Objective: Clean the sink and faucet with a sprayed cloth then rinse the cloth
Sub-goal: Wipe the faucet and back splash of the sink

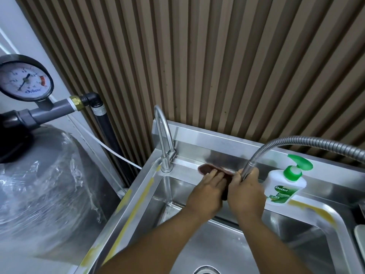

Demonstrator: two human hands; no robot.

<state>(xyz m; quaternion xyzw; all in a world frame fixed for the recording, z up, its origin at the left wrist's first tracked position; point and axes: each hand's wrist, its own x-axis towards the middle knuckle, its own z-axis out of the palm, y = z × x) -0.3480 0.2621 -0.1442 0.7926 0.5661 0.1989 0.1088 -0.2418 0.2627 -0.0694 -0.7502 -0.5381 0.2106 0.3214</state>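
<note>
- We pressed our left hand [212, 181] flat, fingers extended, on a dark red cloth [209, 168] lying along the back ledge of the steel sink [138, 196].
- Our right hand [245, 186] was closed around the end of the flexible metal faucet hose [292, 142], just beside the cloth.
- A fixed gooseneck faucet [164, 135] stood at the sink's back left corner, near the cloth's far end.
- A white and green Dettol pump bottle [286, 184] stood on the ledge just right of our right hand.
- Left of the sink stood a plastic-wrapped grey tank [45, 190], with a pressure gauge [24, 78] above it.
- A ribbed brown wall panel [197, 56] rose behind the sink.
</note>
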